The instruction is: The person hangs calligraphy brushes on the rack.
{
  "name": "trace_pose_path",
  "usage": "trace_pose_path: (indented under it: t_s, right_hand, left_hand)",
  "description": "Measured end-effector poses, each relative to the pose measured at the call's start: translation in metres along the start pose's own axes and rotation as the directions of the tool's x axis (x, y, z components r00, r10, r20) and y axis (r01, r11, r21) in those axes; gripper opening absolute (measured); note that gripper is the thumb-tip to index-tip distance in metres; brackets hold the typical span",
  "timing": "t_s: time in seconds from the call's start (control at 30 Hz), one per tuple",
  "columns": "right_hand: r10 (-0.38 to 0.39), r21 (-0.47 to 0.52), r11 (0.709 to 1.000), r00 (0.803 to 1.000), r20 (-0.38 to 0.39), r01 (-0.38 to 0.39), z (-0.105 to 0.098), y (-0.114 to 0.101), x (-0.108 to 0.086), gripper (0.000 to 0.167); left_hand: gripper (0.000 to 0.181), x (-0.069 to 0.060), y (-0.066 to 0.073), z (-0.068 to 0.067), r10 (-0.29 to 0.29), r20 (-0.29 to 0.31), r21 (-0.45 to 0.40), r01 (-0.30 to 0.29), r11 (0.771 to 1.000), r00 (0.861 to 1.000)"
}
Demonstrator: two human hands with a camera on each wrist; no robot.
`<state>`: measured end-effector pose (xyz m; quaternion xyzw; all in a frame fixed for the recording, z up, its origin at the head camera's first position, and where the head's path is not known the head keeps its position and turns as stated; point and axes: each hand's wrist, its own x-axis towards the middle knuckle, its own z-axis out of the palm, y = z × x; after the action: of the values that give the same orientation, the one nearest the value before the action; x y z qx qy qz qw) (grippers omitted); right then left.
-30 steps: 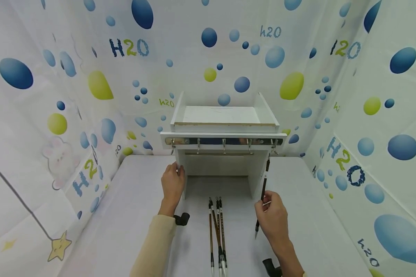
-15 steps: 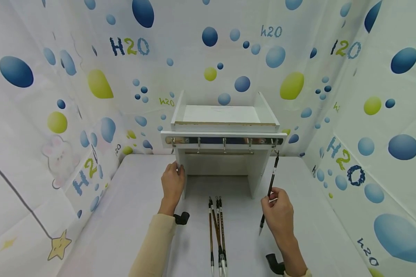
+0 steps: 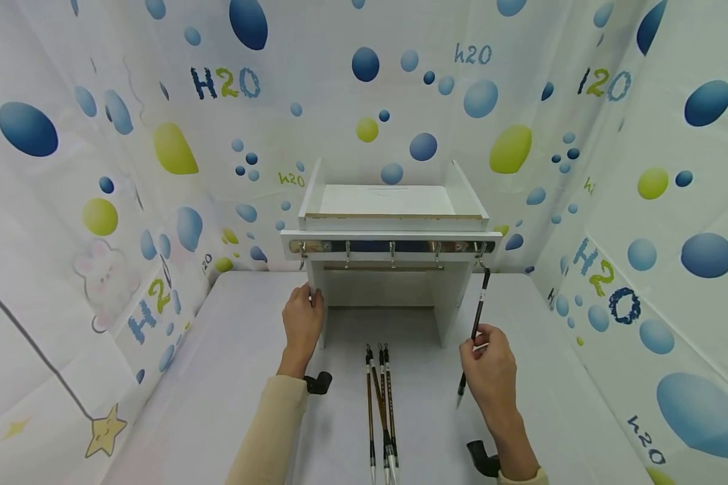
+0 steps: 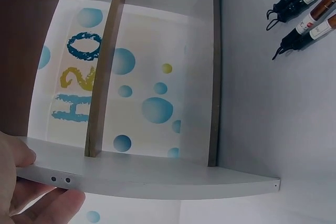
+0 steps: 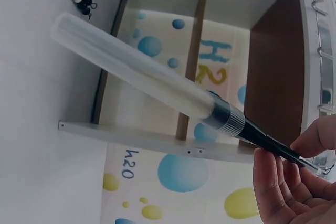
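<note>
Pinching a slim black-handled calligraphy brush (image 3: pixel 480 306), tilted just below the rightmost curved silver hook (image 3: pixel 480 254), the right hand (image 3: pixel 491 367) should likely seat its thin loop (image 5: pixel 329 170) before letting go, while the left hand (image 3: pixel 302 327) grips the left panel (image 4: pixel 173 180) of the white wooden shelf (image 3: pixel 394 226).

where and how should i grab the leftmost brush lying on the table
Probably mid-handle: pinch the leftmost brush from above, coming in on its left. It lies lengthwise with no brush to that side, and its slim handle stands apart from the other brushes there, while the looped ends crowd together.
</note>
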<state>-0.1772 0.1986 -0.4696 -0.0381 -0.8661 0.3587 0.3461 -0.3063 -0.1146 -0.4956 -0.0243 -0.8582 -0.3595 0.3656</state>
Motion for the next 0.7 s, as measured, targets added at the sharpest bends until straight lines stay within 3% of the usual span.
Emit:
trace_pose_path:
  t_s: [0.23,0.43,0.7]
  right_hand:
    - [0.047,0.014,0.999,0.999,-0.019,-0.047,-0.0018,0.0014,-0.0014,0.027]
    - [0.080,0.009,0.997,0.997,0.013,-0.080,-0.0022,0.0015,-0.0016,0.028]
    - [0.068,-0.001,0.998,0.998,0.014,-0.068,-0.0013,0.0031,-0.0016,0.029]
  left_hand:
    - [0.024,-0.0003,-0.0006,0.0005,-0.004,0.007,-0.001,0.004,1.000,1.000]
    - [0.023,-0.0001,0.0005,0.0003,-0.001,0.005,0.000,0.001,1.000,1.000]
    - [0.024,-0.0005,0.0014,-0.0001,0.005,-0.007,-0.001,-0.005,1.000,1.000]
